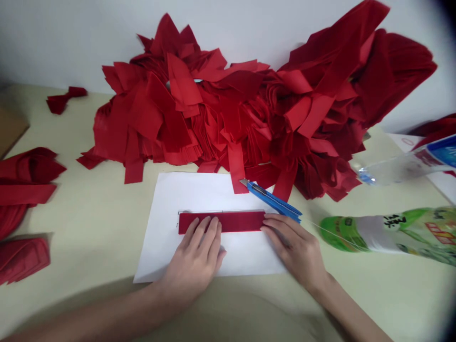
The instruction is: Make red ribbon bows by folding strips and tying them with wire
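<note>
Grips open and flat, we rest our left hand (192, 259) and right hand (294, 249) on a red fabric strip (228, 222) lying across a white paper sheet (192, 194); a blue utility knife (272, 200) lies at the sheet's top right corner.

Your left hand (194, 259) and your right hand (294, 249) lie flat with palm down, near each other but not touching. Your left fingers (210, 232) point forward, your right fingers (274, 225) point inward, and both forearms (349, 308) come from below.
</note>
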A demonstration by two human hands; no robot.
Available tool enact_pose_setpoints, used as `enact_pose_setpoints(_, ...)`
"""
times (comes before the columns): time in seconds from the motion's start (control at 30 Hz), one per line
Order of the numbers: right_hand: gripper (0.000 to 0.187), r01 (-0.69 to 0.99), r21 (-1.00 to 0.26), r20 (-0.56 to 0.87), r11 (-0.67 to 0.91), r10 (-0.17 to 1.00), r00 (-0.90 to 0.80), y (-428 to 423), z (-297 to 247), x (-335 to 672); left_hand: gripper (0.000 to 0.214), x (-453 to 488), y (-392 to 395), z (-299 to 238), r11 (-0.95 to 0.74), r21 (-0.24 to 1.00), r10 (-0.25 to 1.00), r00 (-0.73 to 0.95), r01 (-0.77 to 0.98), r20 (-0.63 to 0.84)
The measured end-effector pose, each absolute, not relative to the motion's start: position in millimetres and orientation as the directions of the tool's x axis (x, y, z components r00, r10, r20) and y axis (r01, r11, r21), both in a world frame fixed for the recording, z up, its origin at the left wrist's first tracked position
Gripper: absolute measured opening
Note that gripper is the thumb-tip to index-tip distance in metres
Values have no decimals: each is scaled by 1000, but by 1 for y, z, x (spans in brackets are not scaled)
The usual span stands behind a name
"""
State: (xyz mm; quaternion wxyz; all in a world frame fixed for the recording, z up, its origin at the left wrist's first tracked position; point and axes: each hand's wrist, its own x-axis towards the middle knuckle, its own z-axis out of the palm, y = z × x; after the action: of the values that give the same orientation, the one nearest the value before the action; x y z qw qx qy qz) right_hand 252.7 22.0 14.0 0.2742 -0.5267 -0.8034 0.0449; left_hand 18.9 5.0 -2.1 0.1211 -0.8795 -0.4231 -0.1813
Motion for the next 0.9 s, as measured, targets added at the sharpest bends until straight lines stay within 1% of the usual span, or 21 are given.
enact_pose_setpoints(0.3,14,798,-344,432,495,838,-333,22,10,254,32,19,6,-1,-607,-64,686,563,792,462)
enact_pose_setpoints(0.43,14,788,-342,443,512,827,-346,23,8,255,32,20,5,-2,-602,-49,703,558,797,441)
enact_pose_setpoints(0.67,13,796,-350,422,493,842,-336,23,9,254,33,18,3,-1,-559,26,785,519,828,338)
enact_pose_setpoints(0.9,12,789,-373,419,488,848,-326,23,8,255,34,17,3,-4,-561,48,786,513,827,345)
